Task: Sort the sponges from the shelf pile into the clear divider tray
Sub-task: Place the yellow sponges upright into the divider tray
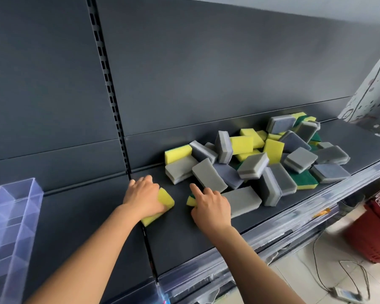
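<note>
On the dark shelf (184,233), just left of the sponge pile (261,156), I am watching both hands working close together. Left hand (144,194) is lying palm down over a yellow sponge (166,199), fingers curling round its far edge and gripping it. The sponge's corners are showing on either side of the hand, and I cannot tell whether it is lifted off the shelf. Right hand (211,207), between that sponge and the pile, is closing over a green-backed sponge (190,201). Its index finger is pointing out straight and the other fingers are curling round the sponge, with only one yellow corner and a green edge showing. A grey sponge (241,199) is lying flat at the pile's near edge, touching the right hand's outer side. Pile is sitting against the back panel: grey, blue-grey, yellow and green-backed pieces, jumbled, some tilting, some on edge. Clear divider tray (34,187) is standing well left of the pile, at the frame's edge. Below and right of the pile, a red basket (375,233) is sitting on the floor.
</note>
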